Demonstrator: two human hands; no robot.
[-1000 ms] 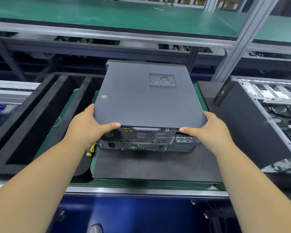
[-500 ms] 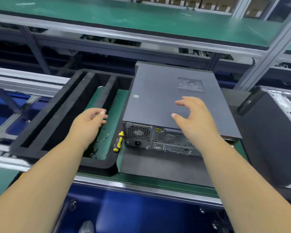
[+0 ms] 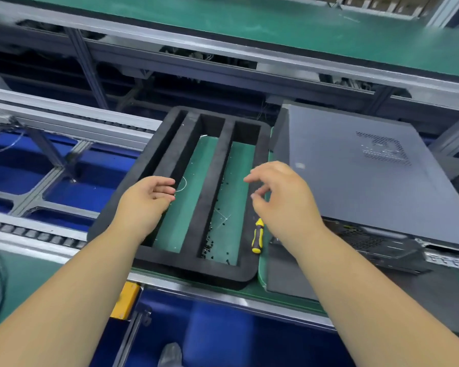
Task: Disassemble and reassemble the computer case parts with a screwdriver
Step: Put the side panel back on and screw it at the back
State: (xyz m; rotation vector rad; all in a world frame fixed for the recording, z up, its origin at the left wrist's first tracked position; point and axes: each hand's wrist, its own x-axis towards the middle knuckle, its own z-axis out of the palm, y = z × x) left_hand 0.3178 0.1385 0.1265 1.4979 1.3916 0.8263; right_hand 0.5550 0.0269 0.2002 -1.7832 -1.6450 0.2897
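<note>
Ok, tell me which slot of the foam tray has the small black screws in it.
The rightmost slot, nearest the screwdriver: black screws lie scattered there; the other slots show none.

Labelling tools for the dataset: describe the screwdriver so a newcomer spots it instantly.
Find the big grey metal computer case on the right. In the gap between its left side and the black foam tray lies the yellow-and-black-handled screwdriver, the only yellow thing there.

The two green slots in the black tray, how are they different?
The right slot of the black foam tray holds many small black bits, probably screws, scattered along it; the left slot looks nearly bare, with only a thin white ring mark. The yellow-and-black screwdriver lies beside the right slot, not the left. Both are long, narrow and green-floored.
</note>
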